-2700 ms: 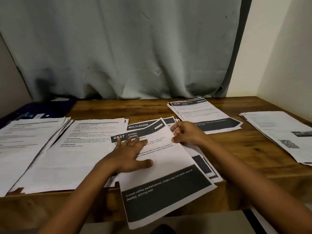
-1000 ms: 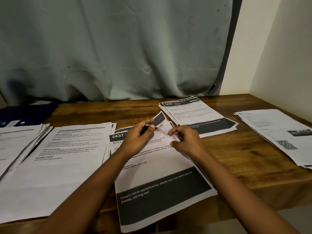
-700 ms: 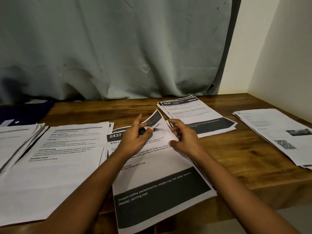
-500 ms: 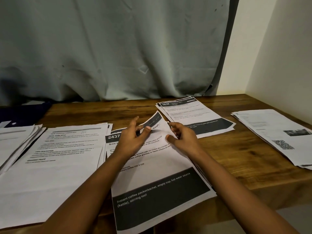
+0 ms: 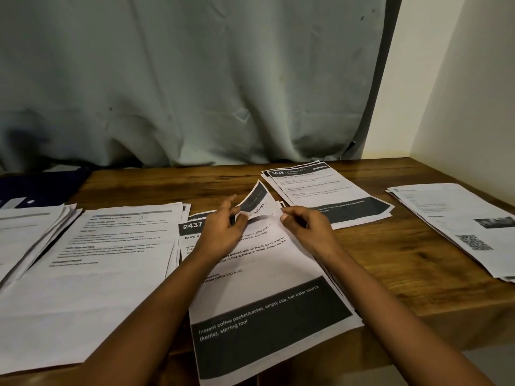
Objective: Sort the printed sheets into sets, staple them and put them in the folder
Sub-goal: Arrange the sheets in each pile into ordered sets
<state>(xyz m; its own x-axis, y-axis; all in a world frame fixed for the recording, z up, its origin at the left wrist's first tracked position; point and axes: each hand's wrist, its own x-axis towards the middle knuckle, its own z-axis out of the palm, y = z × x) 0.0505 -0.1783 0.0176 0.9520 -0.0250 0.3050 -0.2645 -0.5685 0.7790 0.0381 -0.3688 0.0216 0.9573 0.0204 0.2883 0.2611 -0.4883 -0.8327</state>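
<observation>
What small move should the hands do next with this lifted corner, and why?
Probably peel the top sheet off the stack: the left hand pinches its raised corner, the right hand is close beside it, and more sheets lie underneath.

Sheets printed white, black bands; table brown, wood-grained; curtain pale grey-green; wall painted cream, pretty much.

A wooden desk stands against a grey-green curtain — cream walls meet in the right-hand corner, and the light is dim.
</observation>
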